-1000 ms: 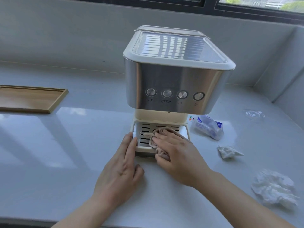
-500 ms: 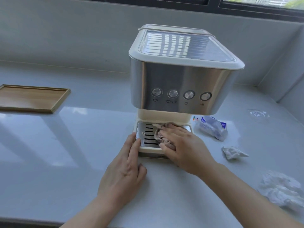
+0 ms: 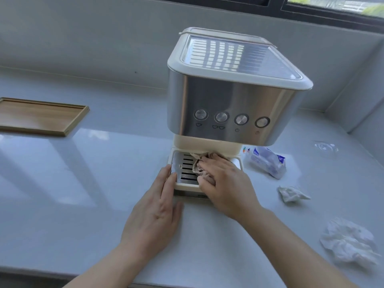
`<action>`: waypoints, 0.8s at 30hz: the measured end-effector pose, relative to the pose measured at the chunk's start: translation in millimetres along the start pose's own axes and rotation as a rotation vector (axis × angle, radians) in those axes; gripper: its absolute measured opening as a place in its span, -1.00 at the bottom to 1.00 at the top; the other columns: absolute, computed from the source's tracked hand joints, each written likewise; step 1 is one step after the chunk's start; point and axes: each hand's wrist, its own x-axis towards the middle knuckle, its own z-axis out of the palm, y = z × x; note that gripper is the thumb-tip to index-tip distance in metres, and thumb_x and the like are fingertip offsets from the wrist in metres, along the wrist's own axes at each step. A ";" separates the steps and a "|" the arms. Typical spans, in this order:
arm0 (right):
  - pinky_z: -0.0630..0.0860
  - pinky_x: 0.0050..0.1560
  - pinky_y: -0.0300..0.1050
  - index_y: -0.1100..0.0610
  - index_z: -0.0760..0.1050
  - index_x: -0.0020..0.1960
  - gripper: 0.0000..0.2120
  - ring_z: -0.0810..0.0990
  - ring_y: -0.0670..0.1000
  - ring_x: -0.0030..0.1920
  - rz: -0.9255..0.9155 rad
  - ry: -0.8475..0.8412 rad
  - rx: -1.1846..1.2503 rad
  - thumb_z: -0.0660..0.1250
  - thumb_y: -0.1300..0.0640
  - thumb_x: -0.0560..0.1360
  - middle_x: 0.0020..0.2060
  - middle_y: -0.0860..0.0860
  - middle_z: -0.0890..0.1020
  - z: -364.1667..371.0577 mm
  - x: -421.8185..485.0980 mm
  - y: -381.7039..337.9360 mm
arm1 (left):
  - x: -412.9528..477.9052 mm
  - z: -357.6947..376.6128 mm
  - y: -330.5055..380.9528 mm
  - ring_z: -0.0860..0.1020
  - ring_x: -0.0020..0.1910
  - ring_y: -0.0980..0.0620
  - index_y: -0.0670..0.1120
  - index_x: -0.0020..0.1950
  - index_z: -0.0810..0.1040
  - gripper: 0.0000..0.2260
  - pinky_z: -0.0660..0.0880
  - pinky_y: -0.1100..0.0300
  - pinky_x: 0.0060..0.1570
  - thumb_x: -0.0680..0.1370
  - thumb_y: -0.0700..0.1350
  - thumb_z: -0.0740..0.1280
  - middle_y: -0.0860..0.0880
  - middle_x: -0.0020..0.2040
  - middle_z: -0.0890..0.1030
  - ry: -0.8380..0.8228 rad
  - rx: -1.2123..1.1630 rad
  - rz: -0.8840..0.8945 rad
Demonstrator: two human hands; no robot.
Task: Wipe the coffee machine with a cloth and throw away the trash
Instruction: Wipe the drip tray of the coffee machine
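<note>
A steel and cream coffee machine (image 3: 232, 109) stands on the white counter (image 3: 99, 183). Its slotted drip tray (image 3: 185, 165) sits at the front base. My right hand (image 3: 224, 183) presses a beige cloth (image 3: 200, 170) onto the tray, fingers reaching under the machine's body. My left hand (image 3: 158, 208) lies flat on the counter, fingertips against the tray's left front corner, holding nothing. To the right lie a small crumpled tissue (image 3: 292, 194), a larger crumpled tissue (image 3: 349, 240) and a clear plastic wrapper with blue print (image 3: 266, 161).
A shallow wooden tray (image 3: 41, 115) lies at the far left of the counter. A grey wall runs along the back and right side, with a dark window frame (image 3: 311, 15) above. The counter's front edge is at the bottom of the view.
My right hand has pushed the cloth farther back on the drip tray, under the machine's body. The left hand has stayed at the tray's corner. The view shifted slightly.
</note>
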 end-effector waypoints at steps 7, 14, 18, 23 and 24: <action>0.28 0.29 -0.38 -0.02 0.55 0.28 -0.65 0.32 -0.21 0.44 -0.050 -0.084 0.045 0.24 0.06 0.51 0.32 -0.21 0.54 -15.6 -6.6 28.8 | 0.5 0.6 -0.8 0.32 0.51 0.06 0.00 0.58 0.10 -0.42 0.44 0.13 0.28 0.61 0.01 0.23 0.12 0.64 0.00 0.011 0.017 0.005; 0.04 0.40 -0.43 0.11 0.55 0.27 -0.65 0.33 -0.05 0.41 -0.196 -0.168 0.057 0.27 0.15 0.50 0.34 -0.02 0.55 1.6 7.8 -9.6 | -1.4 -0.3 -2.1 0.33 0.48 0.10 0.06 0.59 0.06 -0.38 0.44 0.16 0.24 0.58 0.03 0.25 0.21 0.62 -0.06 0.010 -0.021 -0.010; 0.35 0.20 -0.32 0.01 0.58 0.10 -0.76 0.47 -0.09 0.26 -0.116 -0.178 0.114 0.24 0.16 0.49 0.18 -0.09 0.62 -12.0 10.6 4.7 | -0.7 1.1 -3.2 0.29 0.51 0.12 0.05 0.59 0.06 -0.39 0.40 0.19 0.29 0.60 0.02 0.23 0.21 0.62 -0.08 0.023 -0.032 0.011; 0.43 -0.17 -0.03 0.07 0.52 -0.05 -0.88 0.48 0.01 -0.15 -0.093 -0.042 0.120 0.31 0.11 0.42 -0.19 -0.05 0.55 10.2 32.3 -30.5 | 0.2 -0.5 -2.9 0.25 0.50 0.20 0.11 0.58 0.05 -0.37 0.30 0.31 0.28 0.56 0.00 0.23 0.30 0.59 -0.11 0.005 -0.075 -0.007; 0.47 -0.06 -0.07 0.04 0.54 0.13 -0.72 0.52 -0.02 -0.03 -0.091 -0.038 0.166 0.37 0.05 0.43 -0.06 -0.07 0.59 10.9 32.6 -31.0 | 0.2 -1.4 -3.6 0.23 0.50 0.22 0.11 0.57 0.08 -0.38 0.26 0.35 0.28 0.53 -0.04 0.23 0.32 0.59 -0.09 0.010 -0.103 0.001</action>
